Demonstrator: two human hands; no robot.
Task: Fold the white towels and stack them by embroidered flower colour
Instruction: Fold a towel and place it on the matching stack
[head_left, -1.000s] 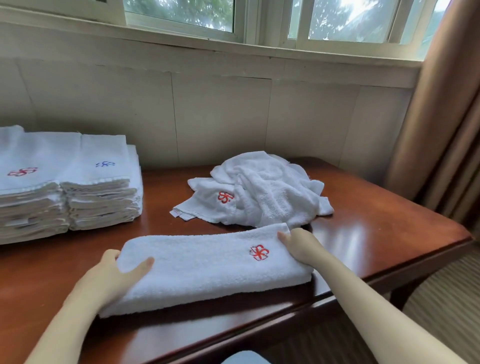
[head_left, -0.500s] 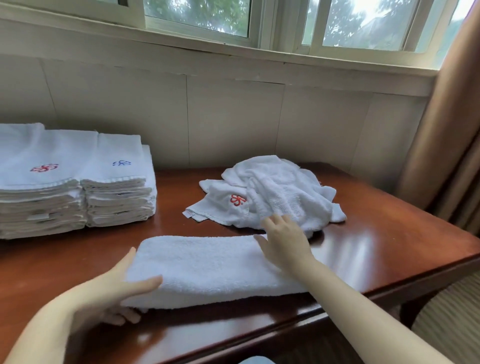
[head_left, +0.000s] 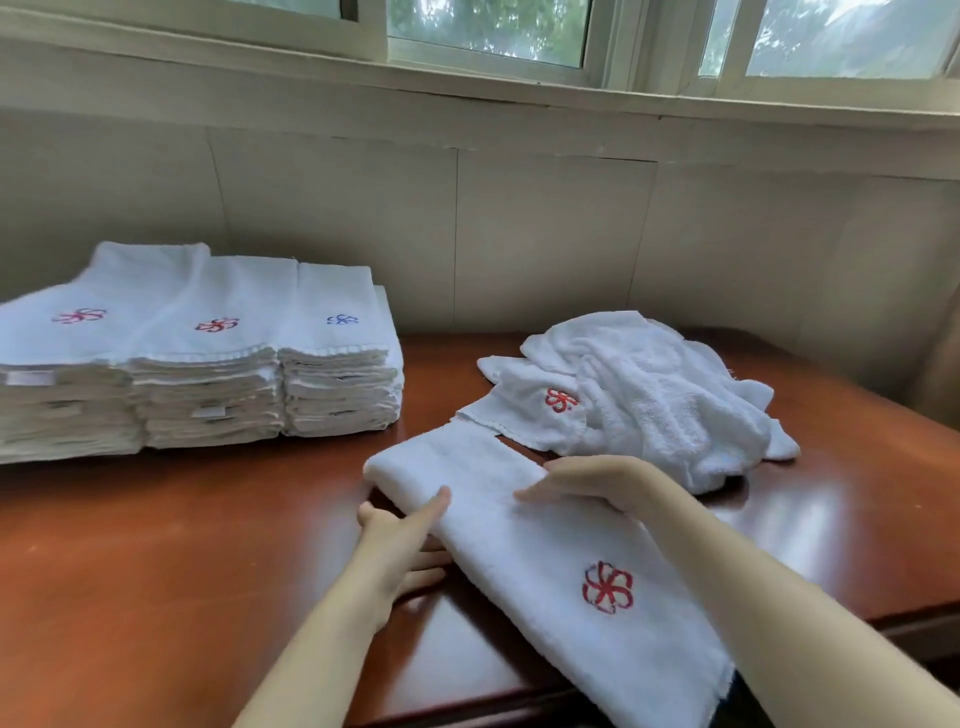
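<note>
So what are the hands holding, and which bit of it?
The left hand grips the folded towel by its left edge, thumb on top. The right hand only rests flat on it.

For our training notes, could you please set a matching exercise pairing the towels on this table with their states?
1 long towel
2 loose heap
3 blue-flower stack

A neatly piled, left side
B crumpled, unfolded, right side
C touched by left hand and right hand

Pairs: 1-C, 2-B, 3-A
</note>
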